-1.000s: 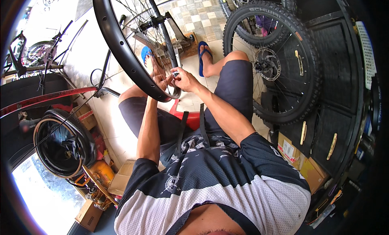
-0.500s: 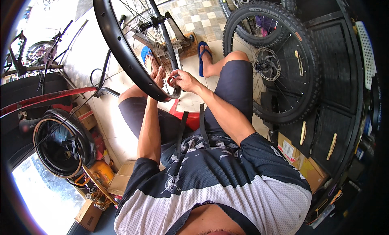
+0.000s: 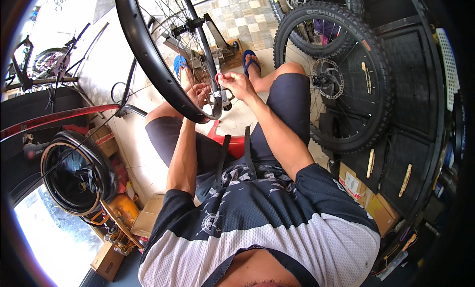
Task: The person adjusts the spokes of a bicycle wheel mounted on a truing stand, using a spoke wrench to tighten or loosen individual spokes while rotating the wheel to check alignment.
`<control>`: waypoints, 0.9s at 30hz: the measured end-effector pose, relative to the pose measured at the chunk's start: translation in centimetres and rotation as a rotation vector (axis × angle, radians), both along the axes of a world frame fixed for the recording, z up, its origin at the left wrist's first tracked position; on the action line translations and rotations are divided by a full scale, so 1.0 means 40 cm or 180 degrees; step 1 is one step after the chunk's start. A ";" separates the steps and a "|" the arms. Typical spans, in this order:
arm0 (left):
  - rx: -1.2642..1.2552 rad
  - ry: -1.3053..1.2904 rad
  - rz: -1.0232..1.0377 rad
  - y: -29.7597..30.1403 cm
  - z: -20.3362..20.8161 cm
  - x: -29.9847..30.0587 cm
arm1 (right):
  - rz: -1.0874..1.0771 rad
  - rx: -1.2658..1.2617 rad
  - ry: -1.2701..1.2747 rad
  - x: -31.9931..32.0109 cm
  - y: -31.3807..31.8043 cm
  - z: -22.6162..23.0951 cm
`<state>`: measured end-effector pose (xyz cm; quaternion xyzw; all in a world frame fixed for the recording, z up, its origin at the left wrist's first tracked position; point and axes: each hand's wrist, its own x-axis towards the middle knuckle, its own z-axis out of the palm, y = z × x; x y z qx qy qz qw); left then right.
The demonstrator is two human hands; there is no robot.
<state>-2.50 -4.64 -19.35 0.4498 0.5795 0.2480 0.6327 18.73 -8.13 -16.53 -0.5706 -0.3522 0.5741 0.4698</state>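
Note:
A bare black bicycle rim (image 3: 148,64) with thin spokes and a black hub (image 3: 190,25) stands upright between my legs. It is mounted in a grey metal truing stand (image 3: 215,35) on a wooden base (image 3: 226,64). My left hand (image 3: 198,93) is beside the lower part of the rim, fingers curled among the spokes; what they pinch is too small to make out. At the right side of the rim, my right hand (image 3: 238,86) pinches a small red spoke wrench (image 3: 218,77), just above the stand's silver caliper (image 3: 222,97).
Knobby-tyred wheels with disc rotors (image 3: 327,79) lean against a black panel (image 3: 408,89) on my right. On the left lie a red frame tube (image 3: 59,119), stacked tyres (image 3: 74,173) and cardboard boxes (image 3: 108,261). Something red (image 3: 236,147) shows between my thighs.
My right hand has moved up and slightly right, away from the spokes, with the red wrench now showing. My left hand stays by the lower rim, and the wheel has turned slightly.

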 end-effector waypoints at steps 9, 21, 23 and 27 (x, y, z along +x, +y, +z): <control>0.0421 -0.0154 -0.0352 -0.017 0.067 -0.005 | 0.1182 -0.0109 -0.0545 -0.056 -0.015 -0.071; 0.1096 0.1389 -0.0734 -0.001 -0.002 -0.005 | 0.1150 0.0436 -0.1359 -0.066 -0.037 0.044; 0.1068 0.1166 -0.0523 -0.008 0.016 0.011 | 0.1034 0.0459 -0.1616 -0.085 -0.039 0.047; 0.1013 0.0975 -0.0521 -0.023 0.058 0.025 | 0.0999 0.0580 -0.1709 -0.088 -0.046 0.032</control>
